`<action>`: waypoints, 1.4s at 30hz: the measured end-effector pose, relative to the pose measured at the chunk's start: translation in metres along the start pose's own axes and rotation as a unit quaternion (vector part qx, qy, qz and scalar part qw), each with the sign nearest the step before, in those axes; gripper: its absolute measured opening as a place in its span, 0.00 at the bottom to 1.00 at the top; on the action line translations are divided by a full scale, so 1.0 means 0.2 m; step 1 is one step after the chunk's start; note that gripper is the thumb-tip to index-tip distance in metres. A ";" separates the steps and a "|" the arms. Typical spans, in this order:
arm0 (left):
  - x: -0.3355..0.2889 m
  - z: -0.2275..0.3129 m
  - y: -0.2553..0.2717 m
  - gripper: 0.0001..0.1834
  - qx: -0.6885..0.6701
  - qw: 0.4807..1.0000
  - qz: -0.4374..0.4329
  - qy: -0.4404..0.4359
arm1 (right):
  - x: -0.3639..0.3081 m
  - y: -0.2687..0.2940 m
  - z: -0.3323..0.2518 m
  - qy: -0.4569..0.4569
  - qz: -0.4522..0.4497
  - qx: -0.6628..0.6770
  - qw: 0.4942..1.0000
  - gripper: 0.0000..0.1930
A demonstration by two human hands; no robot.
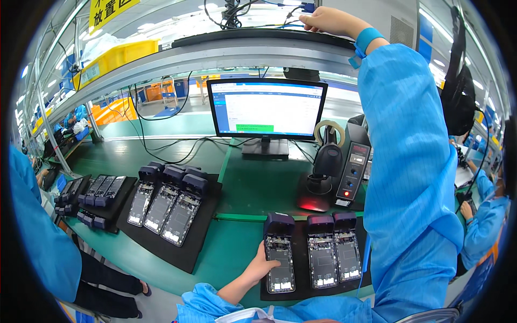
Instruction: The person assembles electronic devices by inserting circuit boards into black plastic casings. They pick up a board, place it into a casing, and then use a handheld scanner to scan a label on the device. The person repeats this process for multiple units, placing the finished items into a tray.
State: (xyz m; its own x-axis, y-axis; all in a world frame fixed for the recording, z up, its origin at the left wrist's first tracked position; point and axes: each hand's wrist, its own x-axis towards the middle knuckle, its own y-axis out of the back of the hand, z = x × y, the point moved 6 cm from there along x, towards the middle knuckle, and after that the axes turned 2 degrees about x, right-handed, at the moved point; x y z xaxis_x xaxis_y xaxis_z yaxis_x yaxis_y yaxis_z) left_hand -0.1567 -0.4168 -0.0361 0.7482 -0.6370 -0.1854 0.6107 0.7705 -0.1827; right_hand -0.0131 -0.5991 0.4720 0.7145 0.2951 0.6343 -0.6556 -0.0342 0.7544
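Note:
At the front of the green bench, my left hand grips the left edge of an opened handheld device, its thumb across the exposed circuit board. The device lies on a black mat, its dark hinged-up top end pointing away from me. To its right are two similar opened devices. My right hand is raised high over a long, thin black keyboard on the overhead shelf. Its fingers are slightly bent and apart, holding nothing; whether they touch the keys I cannot tell. A blue band circles that wrist.
Three more opened devices lie on a mat to the left, with smaller groups beyond. A monitor, a black scanner on a stand, a tape roll and a box with a red light stand behind. Co-workers flank the bench.

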 end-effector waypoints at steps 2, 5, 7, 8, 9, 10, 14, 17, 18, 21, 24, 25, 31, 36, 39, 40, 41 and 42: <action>0.01 -0.01 0.00 0.42 -0.001 1.000 -0.008 -0.010 | -0.04 0.02 0.01 -0.056 -0.005 -0.012 0.998 0.22; 0.02 -0.03 0.02 0.43 -0.008 1.000 0.001 -0.008 | -0.05 0.04 -0.01 -0.084 -0.023 0.013 0.996 0.22; 0.02 -0.02 0.00 0.44 -0.007 1.000 -0.001 -0.009 | -0.06 0.05 0.01 -0.066 -0.029 -0.002 0.997 0.25; 0.02 -0.01 -0.01 0.44 -0.002 1.000 -0.003 -0.013 | -0.06 0.06 0.02 -0.053 -0.021 -0.009 0.998 0.25; 0.01 -0.01 0.00 0.44 0.002 1.000 0.003 -0.014 | -0.04 0.05 0.01 -0.037 -0.013 -0.008 0.999 0.25; 0.01 -0.01 0.01 0.44 0.001 1.000 0.005 -0.015 | -0.03 0.03 0.01 -0.022 -0.004 -0.006 1.000 0.25; 0.00 -0.01 0.02 0.44 0.011 1.000 0.011 -0.026 | -0.06 0.02 -0.04 -0.116 -0.065 0.043 0.990 0.24; 0.01 0.01 0.01 0.43 0.027 0.999 0.000 -0.045 | -0.04 0.02 -0.01 -0.089 -0.051 0.029 0.994 0.24; 0.01 -0.01 0.01 0.43 0.048 0.997 0.007 -0.055 | -0.04 0.02 0.00 -0.094 -0.051 0.029 0.994 0.24; 0.01 -0.02 0.03 0.43 0.124 0.988 0.044 -0.083 | -0.05 0.03 -0.02 -0.080 -0.024 0.029 0.996 0.24; -0.02 0.03 0.03 0.43 0.225 0.964 0.086 -0.113 | -0.06 0.03 -0.02 -0.058 -0.019 0.052 0.997 0.23; -0.04 0.06 0.02 0.44 0.265 0.950 0.092 -0.135 | -0.06 0.03 -0.02 -0.052 -0.022 0.064 0.996 0.23; -0.06 0.08 -0.02 0.41 0.385 0.902 0.106 -0.166 | -0.04 0.02 0.00 -0.033 -0.028 0.008 0.999 0.22; -0.10 0.15 -0.04 0.37 0.309 0.911 0.123 -0.244 | -0.03 0.00 -0.02 0.106 -0.043 -0.134 0.984 0.19; -0.13 0.16 -0.05 0.35 0.262 0.898 0.122 -0.330 | -0.04 0.03 -0.03 -0.014 -0.053 -0.019 0.998 0.16; -0.13 0.17 -0.09 0.34 0.271 0.891 0.108 -0.348 | -0.07 0.05 0.00 -0.048 -0.042 0.012 0.998 0.14; -0.12 0.19 -0.14 0.33 0.279 0.883 0.090 -0.367 | -0.10 0.11 0.01 -0.048 0.024 0.059 0.997 0.14; -0.11 0.20 -0.20 0.33 0.249 0.897 0.047 -0.363 | -0.16 0.15 -0.02 -0.045 0.089 0.109 0.989 0.14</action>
State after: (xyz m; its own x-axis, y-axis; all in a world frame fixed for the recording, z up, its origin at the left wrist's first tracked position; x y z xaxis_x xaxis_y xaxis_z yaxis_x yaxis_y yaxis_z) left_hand -0.1865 -0.4321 0.0134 0.6641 -0.5241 0.5332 0.4400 0.8505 0.2881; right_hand -0.0560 -0.6065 0.4737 0.6176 0.1789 0.7659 -0.7120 -0.2867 0.6410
